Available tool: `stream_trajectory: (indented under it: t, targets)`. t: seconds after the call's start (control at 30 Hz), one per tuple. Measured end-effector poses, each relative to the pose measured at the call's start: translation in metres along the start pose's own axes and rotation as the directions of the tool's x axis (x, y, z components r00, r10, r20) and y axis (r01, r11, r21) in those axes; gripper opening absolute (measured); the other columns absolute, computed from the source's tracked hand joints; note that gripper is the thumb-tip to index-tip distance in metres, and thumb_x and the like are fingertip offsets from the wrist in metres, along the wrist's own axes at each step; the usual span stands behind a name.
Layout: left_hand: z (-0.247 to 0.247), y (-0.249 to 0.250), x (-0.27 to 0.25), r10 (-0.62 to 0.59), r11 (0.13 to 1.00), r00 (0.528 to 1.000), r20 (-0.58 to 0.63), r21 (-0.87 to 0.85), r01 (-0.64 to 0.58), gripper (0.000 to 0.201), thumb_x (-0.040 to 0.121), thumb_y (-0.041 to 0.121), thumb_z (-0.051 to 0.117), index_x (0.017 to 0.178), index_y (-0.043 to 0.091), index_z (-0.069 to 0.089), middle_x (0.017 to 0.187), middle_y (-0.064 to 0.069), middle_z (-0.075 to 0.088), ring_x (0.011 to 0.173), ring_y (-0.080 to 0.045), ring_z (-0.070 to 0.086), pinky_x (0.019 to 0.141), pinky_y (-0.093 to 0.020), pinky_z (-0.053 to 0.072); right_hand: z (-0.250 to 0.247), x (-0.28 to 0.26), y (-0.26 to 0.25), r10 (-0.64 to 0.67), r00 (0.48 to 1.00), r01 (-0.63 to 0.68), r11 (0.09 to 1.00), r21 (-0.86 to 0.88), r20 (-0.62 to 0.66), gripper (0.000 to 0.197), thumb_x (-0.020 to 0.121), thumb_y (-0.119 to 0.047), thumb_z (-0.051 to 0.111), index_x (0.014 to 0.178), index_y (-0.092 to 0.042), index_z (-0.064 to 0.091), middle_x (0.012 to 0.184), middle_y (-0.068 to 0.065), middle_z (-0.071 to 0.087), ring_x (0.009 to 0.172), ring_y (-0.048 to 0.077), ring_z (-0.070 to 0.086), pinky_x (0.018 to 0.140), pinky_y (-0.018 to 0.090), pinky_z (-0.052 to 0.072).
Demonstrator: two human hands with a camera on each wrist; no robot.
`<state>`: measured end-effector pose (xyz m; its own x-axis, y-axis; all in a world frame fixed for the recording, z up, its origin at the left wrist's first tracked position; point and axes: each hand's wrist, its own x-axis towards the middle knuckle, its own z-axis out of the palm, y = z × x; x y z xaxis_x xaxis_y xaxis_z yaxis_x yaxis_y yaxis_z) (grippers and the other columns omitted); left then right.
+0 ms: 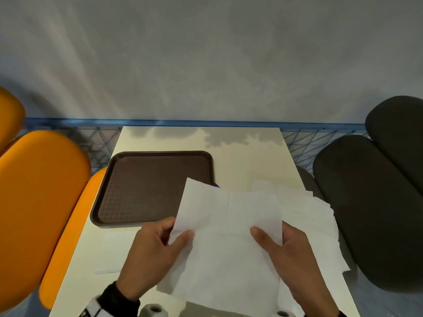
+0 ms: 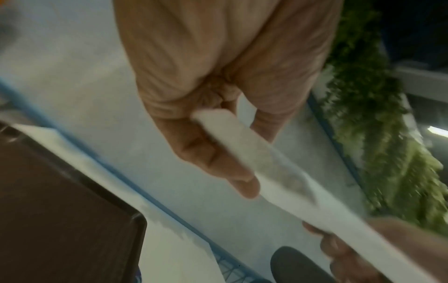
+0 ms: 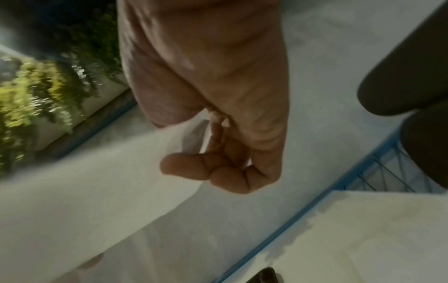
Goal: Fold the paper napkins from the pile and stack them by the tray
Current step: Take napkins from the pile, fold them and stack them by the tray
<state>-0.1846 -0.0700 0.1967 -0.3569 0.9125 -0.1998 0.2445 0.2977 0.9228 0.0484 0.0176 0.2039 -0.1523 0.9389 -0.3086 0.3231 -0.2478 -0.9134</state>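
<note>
L hand (image 1: 153, 250) & R hand (image 1: 283, 250) each pinch napkin (image 1: 229, 229) edge, sheet airborne. Risk: uneven pull → tear/skewed crease; may drag pile (image 1: 320, 216).

Bare cream tabletop (image 1: 247, 156) lies open beyond the dark brown plastic tray (image 1: 146, 191) and to its right. Orange moulded chairs (image 1: 41, 191) crowd the left edge, dark grey chairs (image 1: 370, 202) the right.
</note>
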Motion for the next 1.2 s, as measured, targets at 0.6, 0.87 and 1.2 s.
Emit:
stream_trajectory:
  t: [0.6, 0.87, 1.2]
  targets:
    - [0.034, -0.008, -0.02, -0.217, 0.429, 0.903, 0.372, -0.794, 0.43, 0.061, 0.05, 0.026, 0.093, 0.098, 0.0, 0.067, 0.088, -0.017, 0.068, 0.075, -0.029, 0.066, 0.065, -0.036, 0.059, 0.02, -0.029, -0.012, -0.104, 0.994, 0.092, 0.97, 0.223, 0.041, 0.011, 0.091, -0.032, 0.072, 0.087, -0.023, 0.075, 0.087, 0.002, 0.073, 0.079, 0.017, 0.07, 0.069, 0.026, 0.054]
    - [0.025, -0.013, -0.022, -0.092, 0.536, 0.907, 0.412, -0.747, 0.394, 0.082, 0.046, 0.023, 0.094, 0.118, -0.001, 0.062, 0.103, -0.02, 0.069, 0.079, -0.027, 0.067, 0.066, -0.034, 0.056, 0.028, -0.019, 0.001, -0.046, 0.977, 0.012, 0.986, 0.164, 0.207, 0.037, 0.086, -0.047, 0.07, 0.071, -0.014, 0.068, 0.067, 0.008, 0.057, 0.068, 0.016, 0.047, 0.07, 0.035, 0.037]
    - [-0.009, 0.041, -0.002, 0.525, 0.677, 0.766, 0.37, 0.364, -0.64, 0.094, 0.065, 0.08, 0.066, 0.146, 0.044, 0.034, 0.147, 0.031, 0.04, 0.144, -0.001, 0.03, 0.119, -0.037, 0.022, 0.008, -0.023, -0.028, -0.471, 0.632, 0.762, 0.523, -0.383, 0.615, 0.022, 0.099, -0.04, 0.048, 0.087, -0.031, 0.063, 0.075, -0.012, 0.054, 0.074, 0.008, 0.05, 0.065, 0.027, 0.043]
